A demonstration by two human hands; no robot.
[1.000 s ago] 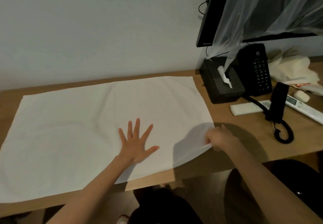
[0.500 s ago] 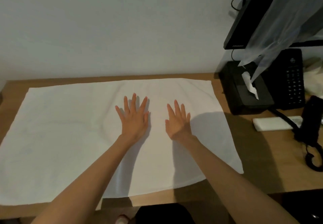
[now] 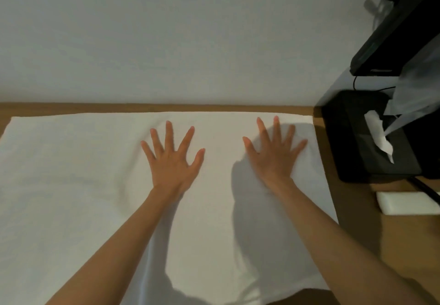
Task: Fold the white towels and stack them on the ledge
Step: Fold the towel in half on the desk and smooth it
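Wooden desktop (image 3: 392, 245), brown; bare surface shows at the near right and as a narrow strip along the wall.

White towel (image 3: 71, 197): spread flat on the desktop, reaching from the near edge almost to the wall. Its left end runs out of view. Soft creases lie left of the left hand, and shadows of both forearms fall across its near half.

Left hand (image 3: 172, 159): palm down on the towel about midway along it, fingers straight and splayed, holding nothing.

Right hand (image 3: 273, 155): palm down near the towel's far right corner, fingers straight and spread, fingertips just short of the far hem, holding nothing.

White flat block (image 3: 404, 202): on the bare wood right of the towel and apart from it. What it is cannot be told. A dark cable (image 3: 426, 189) crosses its far right corner.

Black tissue box (image 3: 357, 142): beyond the block, near the towel's right edge, with a white tissue (image 3: 378, 135) standing out of the top slot.

Translucent film (image 3: 414, 99): hanging above the box.

Black screen (image 3: 392, 42): upper right, tilted in the view.

Pale wall (image 3: 166, 30): plain, behind everything.
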